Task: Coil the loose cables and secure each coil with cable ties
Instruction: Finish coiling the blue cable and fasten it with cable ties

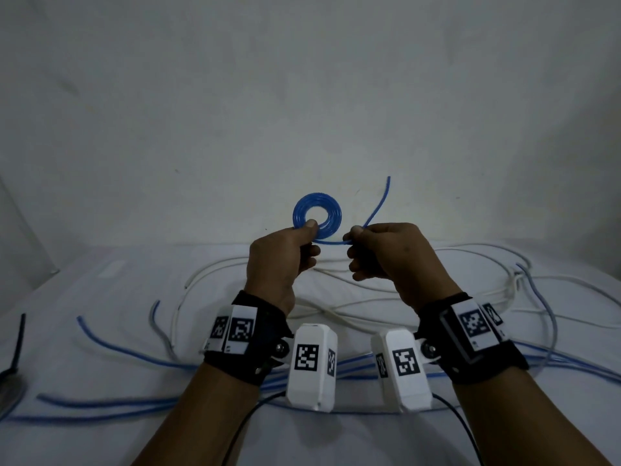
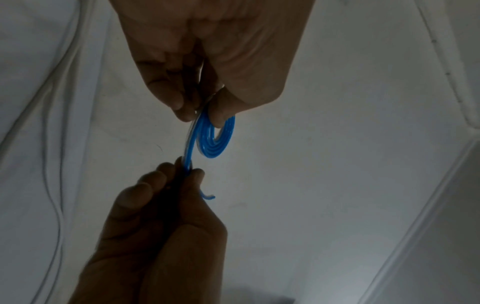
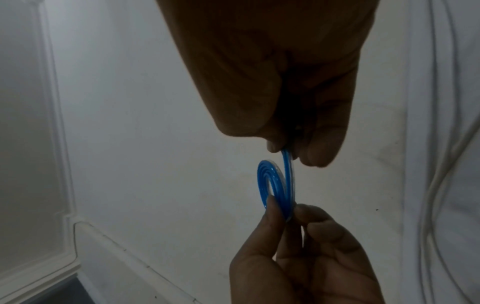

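A blue cable is wound into a small flat coil held up in front of the wall. My left hand pinches the coil's lower rim between thumb and fingers. My right hand pinches the same cable just right of the coil, and the loose tail curves up and to the right. The left wrist view shows the coil under the left hand, with the right hand below it. The right wrist view shows the right hand above the coil, which the left hand holds.
Loose white cables and blue cables sprawl over the white table below my hands. A thin black strip, possibly cable ties, lies at the far left edge. A plain wall stands behind.
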